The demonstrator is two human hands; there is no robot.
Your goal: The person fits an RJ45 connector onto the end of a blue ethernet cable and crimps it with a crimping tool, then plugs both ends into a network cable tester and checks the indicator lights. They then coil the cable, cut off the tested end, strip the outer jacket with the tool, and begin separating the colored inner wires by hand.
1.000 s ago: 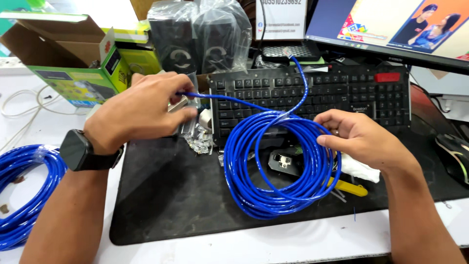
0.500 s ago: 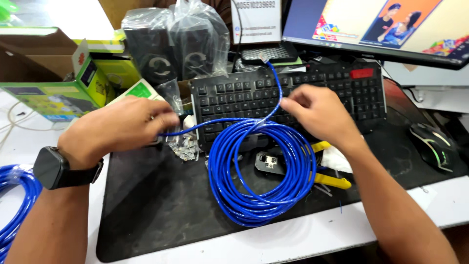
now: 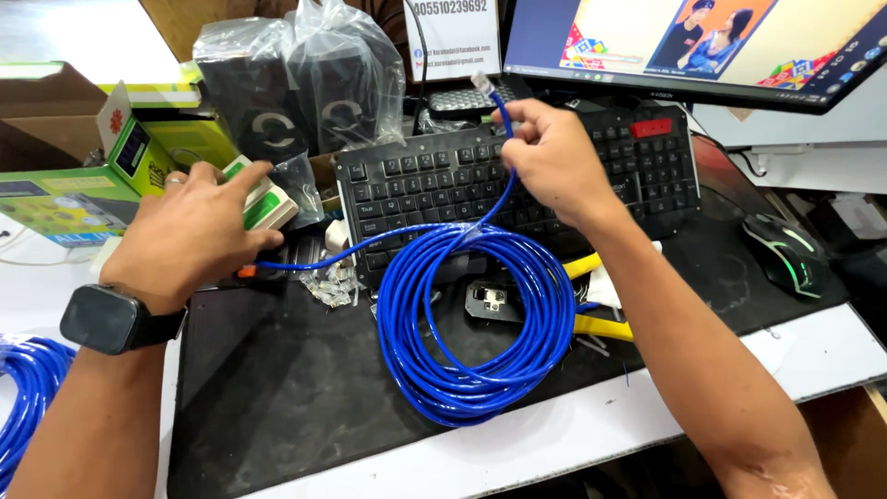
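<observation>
A coil of blue network cable point(image 3: 471, 314) lies on the black desk mat point(image 3: 277, 397) in front of the black keyboard point(image 3: 434, 180). My right hand point(image 3: 554, 157) is raised over the keyboard and pinches one cable end, whose clear plug point(image 3: 480, 81) sticks up above my fingers. My left hand point(image 3: 189, 236), with a black watch on the wrist, rests on a small white and green device point(image 3: 268, 205) at the mat's left edge. The other cable end runs from the coil to under my left hand. A little bag of clear plugs point(image 3: 328, 286) lies beside it.
Two black speakers wrapped in plastic point(image 3: 296, 102) stand behind the keyboard, green boxes point(image 3: 111, 180) to the left. A monitor point(image 3: 702, 46) is at the back right, a mouse point(image 3: 785, 249) on the right. Yellow-handled pliers point(image 3: 601, 323) lie under my right forearm. Another blue coil point(image 3: 28, 407) sits far left.
My right hand has let go of the coil, taken one cable end and lifted it above the keyboard. My left hand moved left onto the white and green device.
</observation>
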